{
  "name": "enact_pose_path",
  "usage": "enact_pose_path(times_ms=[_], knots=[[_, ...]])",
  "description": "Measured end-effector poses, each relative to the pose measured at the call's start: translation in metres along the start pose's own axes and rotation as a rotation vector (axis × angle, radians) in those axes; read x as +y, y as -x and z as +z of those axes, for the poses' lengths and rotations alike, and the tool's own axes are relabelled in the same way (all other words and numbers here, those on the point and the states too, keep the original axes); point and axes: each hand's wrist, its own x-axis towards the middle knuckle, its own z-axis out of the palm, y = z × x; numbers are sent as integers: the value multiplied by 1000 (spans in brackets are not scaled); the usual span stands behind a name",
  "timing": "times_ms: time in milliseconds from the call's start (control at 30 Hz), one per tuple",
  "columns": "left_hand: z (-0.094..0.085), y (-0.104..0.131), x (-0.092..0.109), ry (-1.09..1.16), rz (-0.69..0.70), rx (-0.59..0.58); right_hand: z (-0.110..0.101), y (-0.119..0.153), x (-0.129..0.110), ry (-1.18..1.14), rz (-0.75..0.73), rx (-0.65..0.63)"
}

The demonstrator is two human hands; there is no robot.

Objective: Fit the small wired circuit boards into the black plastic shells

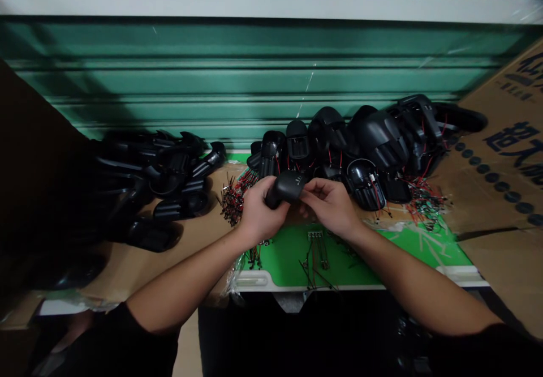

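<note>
A black rounded plastic casing (288, 185), with small pale marks on its top, is gripped in my left hand (259, 211). The fingers of my right hand (333, 206) are pinched together against the casing's right edge; whatever they hold is hidden. Below my hands, several small metal pieces (315, 234) with dark thin wires lie in a row on the green mat (280, 255). A tangle of red and black wires (232, 200) sits just left of my left hand.
Similar black casings (382, 136), some trailing red wires, are heaped behind and right of my hands. More casings (169, 162) lie on cardboard (127, 269) at the left. Another wire bundle (426, 198) is at the right, near a cardboard box (509, 162). A green slatted wall (212, 85) stands behind.
</note>
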Motion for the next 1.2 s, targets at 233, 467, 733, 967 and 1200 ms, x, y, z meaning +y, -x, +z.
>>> enact_pose_path(times_ms=[233, 467, 733, 967, 1200], knots=[[-2, -3, 0, -42, 18, 29, -1, -1, -2, -49, 29, -85], [-6, -18, 2, 286, -279, 104, -22, -4, -13, 46, -11, -172], [-6, -24, -1, 586, -410, 172, -32, 1, -19, 123, 56, -466], [-9, -24, 3, 591, -408, 135, -30, 0, -16, 105, 6, -377], [-15, -26, 1, 488, -332, 35, -34, -1, -22, 100, -42, -247]])
